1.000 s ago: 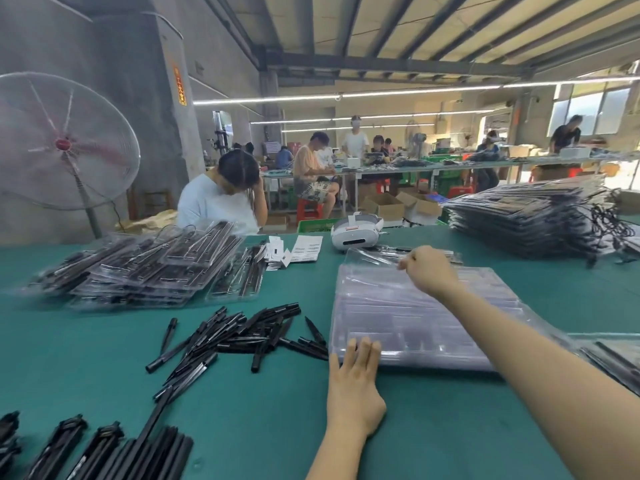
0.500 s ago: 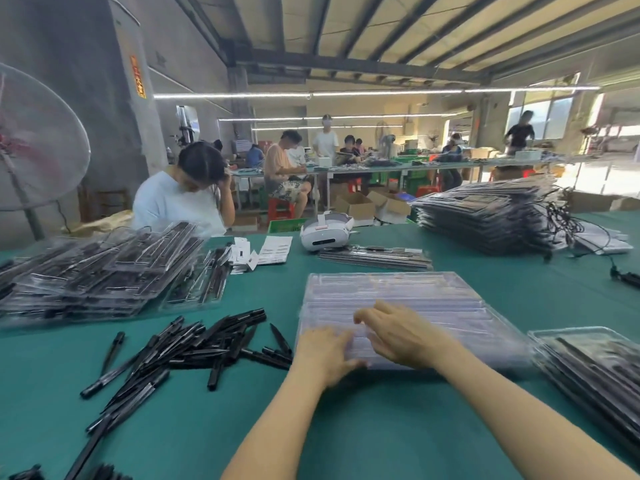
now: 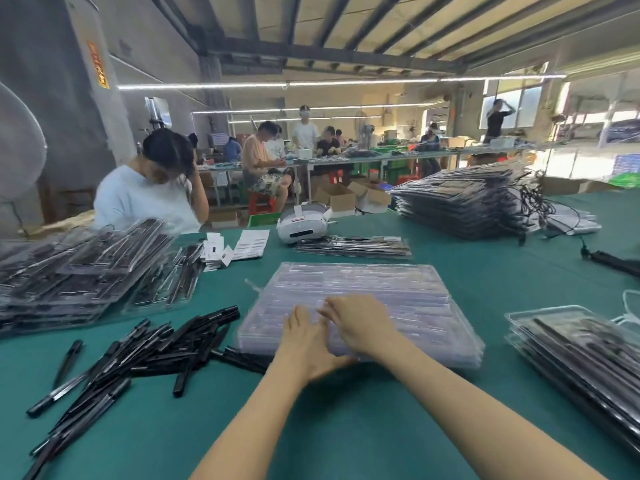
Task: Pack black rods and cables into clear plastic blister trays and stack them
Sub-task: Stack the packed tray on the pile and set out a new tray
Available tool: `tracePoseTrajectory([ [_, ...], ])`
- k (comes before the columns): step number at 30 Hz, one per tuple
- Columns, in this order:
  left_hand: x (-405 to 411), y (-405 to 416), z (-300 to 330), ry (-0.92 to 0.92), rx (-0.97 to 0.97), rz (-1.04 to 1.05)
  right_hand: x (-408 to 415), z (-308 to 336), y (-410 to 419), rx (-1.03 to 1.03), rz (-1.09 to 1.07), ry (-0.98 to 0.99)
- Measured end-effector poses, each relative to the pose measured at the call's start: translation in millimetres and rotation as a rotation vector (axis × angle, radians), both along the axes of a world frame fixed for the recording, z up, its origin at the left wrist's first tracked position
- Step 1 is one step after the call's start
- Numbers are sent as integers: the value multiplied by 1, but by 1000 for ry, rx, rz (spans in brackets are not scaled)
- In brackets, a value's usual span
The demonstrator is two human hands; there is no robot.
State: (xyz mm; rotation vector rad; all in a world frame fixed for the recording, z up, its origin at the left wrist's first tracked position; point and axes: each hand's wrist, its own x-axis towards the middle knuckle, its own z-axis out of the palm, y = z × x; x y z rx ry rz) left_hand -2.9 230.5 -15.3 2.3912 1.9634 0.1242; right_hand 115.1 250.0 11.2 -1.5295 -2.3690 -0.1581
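Green table (image 3: 346, 427) carries the clear tray stack (image 3: 398, 299) (long axis left-right), both hands' fingers (image 3: 332, 308) pressed flat on it.

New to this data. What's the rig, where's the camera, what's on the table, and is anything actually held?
There is no robot here: a person works with bare hands, and the single wide-angle camera sits on their head, looking forward and down. The left hand and right hand both rest on the near edge of a stack of empty clear trays on the green table. Whether either has a real grip on a tray is unclear; the fingers blur. Loose black rods lie to the left, filled trays are piled beyond them, and more filled trays sit at the right. A white headset lies further back.
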Motion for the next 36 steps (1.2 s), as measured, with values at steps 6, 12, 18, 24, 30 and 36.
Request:
tracePoseTrajectory([
  [6, -6, 10, -4, 32, -71, -1, 2, 14, 17, -25, -54, 183],
  [12, -3, 12, 2, 36, -52, 7, 5, 73, 32, 64, -95, 164],
  [18, -4, 18, 4, 51, -90, 14, 64, 188, 25, 400, -255, 732],
  [24, -14, -1, 11, -254, -78, -71, 65, 224, -52, 652, 178, 691],
  [30, -72, -72, 14, -1768, 130, 376, 28, 59, -121, 432, 160, -54],
  [36, -156, -139, 18, -1729, -331, 466, 3, -54, -168, 265, 202, -270],
])
